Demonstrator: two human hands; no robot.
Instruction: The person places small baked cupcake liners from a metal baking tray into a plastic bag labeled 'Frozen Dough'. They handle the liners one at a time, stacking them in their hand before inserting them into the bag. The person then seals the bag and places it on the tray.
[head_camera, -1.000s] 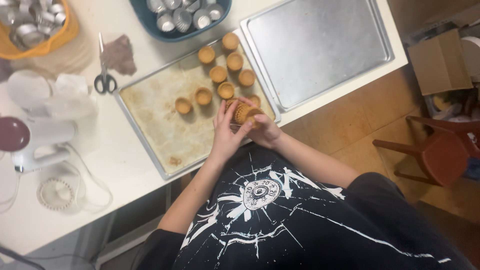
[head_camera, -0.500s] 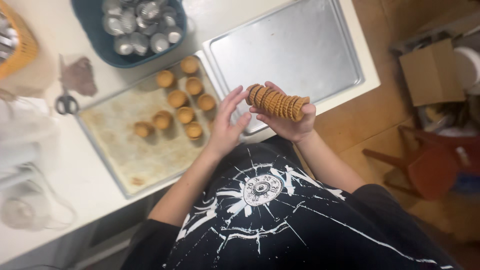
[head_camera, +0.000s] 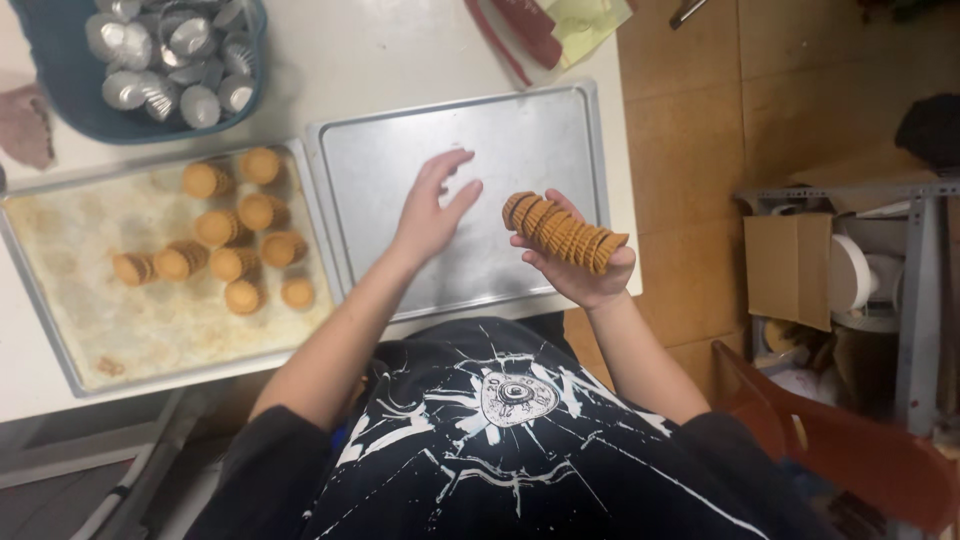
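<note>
Mid-transfer: right hand (head_camera: 580, 272) clasped around a nested stack of tart shells (head_camera: 562, 232) above the bare tray (head_camera: 520, 130), left hand (head_camera: 430, 205) spread, empty, hovering; likely next, steady peeling-off of single shells.

Red-and-yellow flat packet (head_camera: 545, 28) at table's far edge; brown cardboard box (head_camera: 788, 268) on right shelf

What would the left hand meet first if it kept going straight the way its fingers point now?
Probably only the bare metal of the empty baking tray. The left hand hovers open over it, fingers aimed toward its far rim. Nothing lies on that tray along the line, though the hand's height above it is unclear.
</note>
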